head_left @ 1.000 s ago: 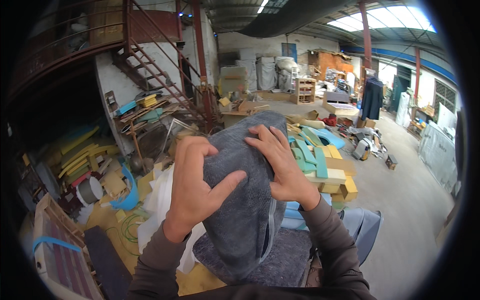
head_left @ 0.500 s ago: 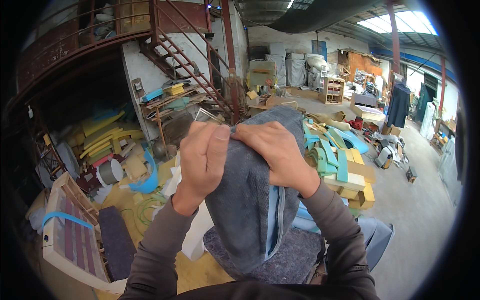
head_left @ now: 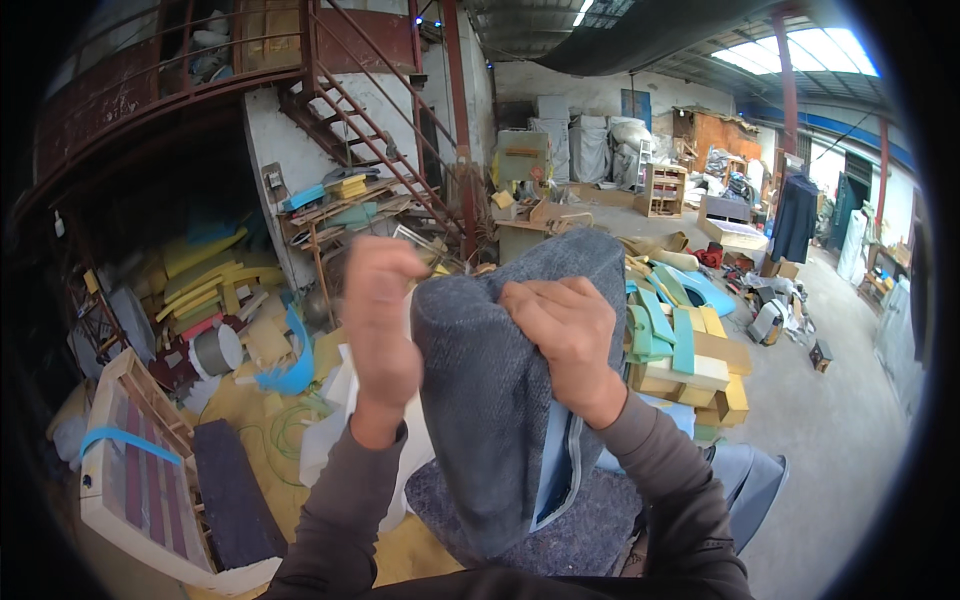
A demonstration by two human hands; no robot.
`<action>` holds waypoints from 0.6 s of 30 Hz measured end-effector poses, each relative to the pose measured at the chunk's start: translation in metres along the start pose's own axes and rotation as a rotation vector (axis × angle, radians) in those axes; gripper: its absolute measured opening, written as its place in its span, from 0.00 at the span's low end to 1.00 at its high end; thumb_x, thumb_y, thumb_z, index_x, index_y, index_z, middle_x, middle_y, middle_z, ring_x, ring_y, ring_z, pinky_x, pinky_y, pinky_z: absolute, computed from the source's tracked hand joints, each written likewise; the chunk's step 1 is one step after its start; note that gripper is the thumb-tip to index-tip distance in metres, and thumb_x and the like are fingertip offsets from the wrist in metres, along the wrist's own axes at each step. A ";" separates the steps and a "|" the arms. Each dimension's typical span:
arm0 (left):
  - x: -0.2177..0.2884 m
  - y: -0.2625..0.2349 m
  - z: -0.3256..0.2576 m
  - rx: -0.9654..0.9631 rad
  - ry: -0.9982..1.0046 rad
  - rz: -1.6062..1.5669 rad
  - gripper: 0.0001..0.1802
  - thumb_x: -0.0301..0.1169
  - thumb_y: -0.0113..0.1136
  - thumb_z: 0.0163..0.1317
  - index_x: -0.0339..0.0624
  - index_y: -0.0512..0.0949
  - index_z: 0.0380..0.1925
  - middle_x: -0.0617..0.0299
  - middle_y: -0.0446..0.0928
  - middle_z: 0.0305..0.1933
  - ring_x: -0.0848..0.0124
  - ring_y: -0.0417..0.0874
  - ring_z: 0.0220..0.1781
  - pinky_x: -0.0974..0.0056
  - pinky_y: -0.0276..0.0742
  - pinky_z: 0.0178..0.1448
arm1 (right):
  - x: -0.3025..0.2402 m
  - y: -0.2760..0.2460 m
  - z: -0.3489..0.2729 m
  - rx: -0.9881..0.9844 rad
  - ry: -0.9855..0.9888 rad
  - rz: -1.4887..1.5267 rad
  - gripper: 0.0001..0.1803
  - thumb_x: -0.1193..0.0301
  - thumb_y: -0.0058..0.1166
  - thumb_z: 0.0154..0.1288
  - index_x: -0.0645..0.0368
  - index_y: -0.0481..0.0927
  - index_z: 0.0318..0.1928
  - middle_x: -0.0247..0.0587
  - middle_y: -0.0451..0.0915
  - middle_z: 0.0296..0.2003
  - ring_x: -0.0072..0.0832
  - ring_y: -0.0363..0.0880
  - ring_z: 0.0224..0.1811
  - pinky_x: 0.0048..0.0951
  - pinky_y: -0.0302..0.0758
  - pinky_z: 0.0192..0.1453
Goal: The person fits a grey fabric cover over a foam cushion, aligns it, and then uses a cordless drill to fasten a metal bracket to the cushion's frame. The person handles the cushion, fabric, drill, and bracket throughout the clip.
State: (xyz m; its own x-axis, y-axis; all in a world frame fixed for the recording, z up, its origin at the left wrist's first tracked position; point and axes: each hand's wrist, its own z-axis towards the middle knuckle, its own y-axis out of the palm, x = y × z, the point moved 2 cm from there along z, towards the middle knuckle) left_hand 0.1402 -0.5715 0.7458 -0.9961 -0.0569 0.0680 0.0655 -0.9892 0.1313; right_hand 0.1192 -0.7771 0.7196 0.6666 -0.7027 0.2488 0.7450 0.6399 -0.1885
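A dark grey, textured cushion cover [head_left: 470,400] stands upright in front of me. Its zip edge [head_left: 568,470] hangs open on the lower right, where a light blue layer shows inside. At the upper part of the cover, my right hand [head_left: 570,340] grips the fabric with bent fingers. My left hand [head_left: 382,330] is raised just left of the cover, apart from it. Motion smears its curled fingers, and I see nothing held in it. Under the cover lies a speckled dark padded seat [head_left: 450,510].
Stacked foam pieces [head_left: 690,350] in yellow and green lie to the right. At left, a wooden frame [head_left: 130,470] with dark straps leans beside a dark panel [head_left: 235,490]. A grey cloth-like piece [head_left: 750,485] is at right. Metal stairs [head_left: 375,135] rise behind.
My left hand has let go of the cover's top and moved left and up. My right hand has shifted slightly right and down, its fingers now bunched on the fabric.
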 end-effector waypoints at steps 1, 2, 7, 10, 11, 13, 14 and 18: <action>0.000 0.004 -0.002 -0.155 0.049 0.122 0.21 0.36 0.49 0.92 0.39 0.75 0.34 0.56 0.73 0.35 0.61 0.72 0.40 0.58 0.71 0.51 | -0.002 0.003 0.000 0.032 -0.018 -0.015 0.09 0.74 0.67 0.65 0.56 0.89 0.45 0.35 0.95 0.46 0.33 0.95 0.50 0.36 0.81 0.51; -0.001 0.005 -0.004 -0.265 0.037 0.091 0.23 0.35 0.50 0.90 0.39 0.71 0.30 0.56 0.70 0.33 0.57 0.69 0.36 0.56 0.67 0.47 | -0.004 0.007 0.000 0.064 -0.032 -0.027 0.08 0.74 0.67 0.65 0.55 0.89 0.45 0.34 0.95 0.46 0.32 0.95 0.51 0.35 0.81 0.51; -0.022 -0.004 -0.004 -0.287 0.124 0.150 0.27 0.39 0.54 0.87 0.38 0.67 0.25 0.57 0.69 0.29 0.59 0.68 0.32 0.52 0.60 0.42 | -0.004 0.022 -0.018 0.173 0.026 -0.104 0.16 0.76 0.71 0.66 0.58 0.90 0.54 0.40 0.94 0.55 0.38 0.93 0.63 0.42 0.80 0.69; -0.027 -0.017 -0.002 -0.230 0.165 0.090 0.29 0.44 0.53 0.88 0.40 0.67 0.25 0.59 0.69 0.28 0.61 0.67 0.30 0.53 0.59 0.41 | -0.001 0.022 -0.060 0.220 0.233 -0.133 0.26 0.77 0.71 0.66 0.64 0.86 0.65 0.53 0.88 0.65 0.52 0.85 0.74 0.53 0.72 0.82; -0.025 -0.021 0.000 -0.261 0.150 0.074 0.30 0.45 0.52 0.89 0.41 0.66 0.25 0.59 0.69 0.27 0.61 0.67 0.29 0.53 0.59 0.41 | -0.004 0.022 -0.082 0.193 0.368 -0.136 0.30 0.77 0.71 0.65 0.66 0.84 0.68 0.57 0.86 0.69 0.57 0.82 0.78 0.57 0.69 0.86; -0.017 -0.026 0.008 -0.351 0.105 0.055 0.32 0.49 0.50 0.90 0.42 0.67 0.24 0.60 0.69 0.27 0.63 0.67 0.30 0.54 0.59 0.42 | -0.015 0.023 -0.128 0.172 0.492 -0.107 0.38 0.83 0.62 0.64 0.69 0.76 0.77 0.68 0.76 0.77 0.68 0.71 0.85 0.64 0.64 0.90; -0.013 -0.028 0.015 -0.413 0.077 0.052 0.34 0.52 0.49 0.91 0.42 0.68 0.24 0.60 0.69 0.27 0.64 0.67 0.30 0.55 0.60 0.44 | -0.022 0.025 -0.152 0.141 0.570 -0.111 0.40 0.85 0.59 0.63 0.69 0.74 0.79 0.69 0.75 0.78 0.68 0.70 0.86 0.63 0.63 0.90; -0.019 -0.031 0.058 -0.706 -0.314 -0.186 0.31 0.55 0.56 0.87 0.38 0.77 0.33 0.58 0.79 0.40 0.63 0.77 0.41 0.55 0.71 0.55 | -0.039 0.036 -0.218 0.219 0.673 -0.095 0.47 0.91 0.49 0.60 0.68 0.67 0.84 0.70 0.70 0.83 0.69 0.66 0.89 0.61 0.62 0.93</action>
State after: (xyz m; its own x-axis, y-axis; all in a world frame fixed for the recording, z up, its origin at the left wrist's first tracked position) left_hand 0.1603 -0.5316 0.7974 -0.9168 0.0544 0.3956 -0.2579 -0.8369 -0.4828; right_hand 0.1254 -0.7941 0.4964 0.5233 -0.7530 -0.3989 0.8254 0.5642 0.0176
